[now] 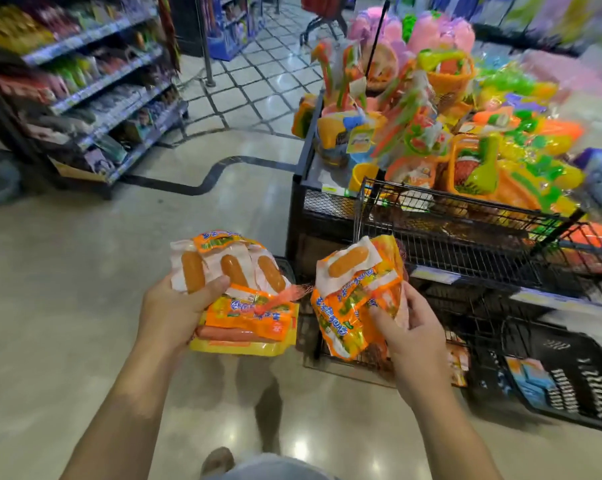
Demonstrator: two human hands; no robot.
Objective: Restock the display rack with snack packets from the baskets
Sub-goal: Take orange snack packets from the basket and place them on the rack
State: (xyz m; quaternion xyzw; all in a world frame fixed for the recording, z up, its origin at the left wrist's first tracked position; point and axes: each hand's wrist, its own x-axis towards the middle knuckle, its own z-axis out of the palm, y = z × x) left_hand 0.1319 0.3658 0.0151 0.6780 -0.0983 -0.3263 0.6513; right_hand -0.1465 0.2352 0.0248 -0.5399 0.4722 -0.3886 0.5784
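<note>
The left hand (175, 306) clasps a fanned stack of snack packets (233, 271) and the right hand (412, 329) pinches a second bunch (351, 299), both held up near the wire display rack (466, 237), apparently ready for loading its tiers

Left hand (175, 306): fingers hidden beneath packets (251, 318). Shelf goods (85, 81) blurred. Basket (576, 389) cut by right edge. Packet print illegible.

orange sausage packets (251, 317), held beside wire rack (466, 233)

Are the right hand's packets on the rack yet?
No, off it: the right hand grips its packets in the air, short of the rack.
</note>
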